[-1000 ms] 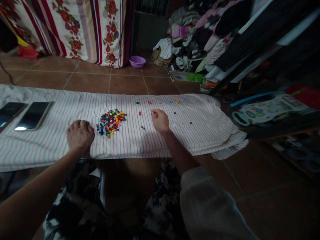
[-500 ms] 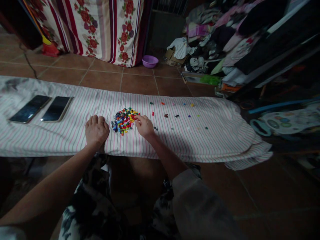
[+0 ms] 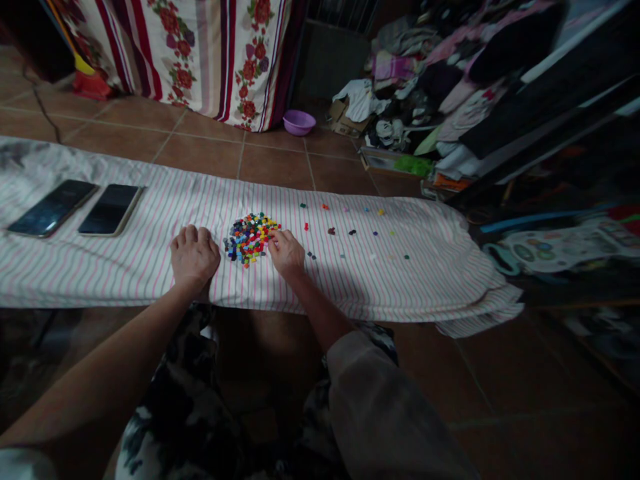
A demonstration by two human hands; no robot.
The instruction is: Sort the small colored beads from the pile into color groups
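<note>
A pile of small multicoloured pieces [image 3: 247,239], like tiny bricks or beads, lies on a striped cloth [image 3: 165,267]. My right hand [image 3: 287,255] is at the pile's right edge, its thumb and forefinger pinched together among red and yellow pieces. What sits between those fingertips is too small to make out. Left of the pile, my left hand [image 3: 194,257] rests palm down on the cloth, fingers slightly apart and holding nothing. Right of the pile, small pieces sit in spaced rows by colour, among them a red group [image 3: 307,227], a brown group [image 3: 331,231] and a black group [image 3: 352,233].
Two phones [image 3: 53,208] [image 3: 110,210] lie at the cloth's left. Beyond the covered surface are a purple basin [image 3: 299,123] on the tiled floor, a floral curtain [image 3: 210,60] and heaped clothes [image 3: 395,67]. A pale patterned object [image 3: 550,247] stands at the right.
The view has shifted slightly, moving the phones and cloth edge a little left. My right hand stays pinching at the pile's right edge; my left hand still rests in place.
</note>
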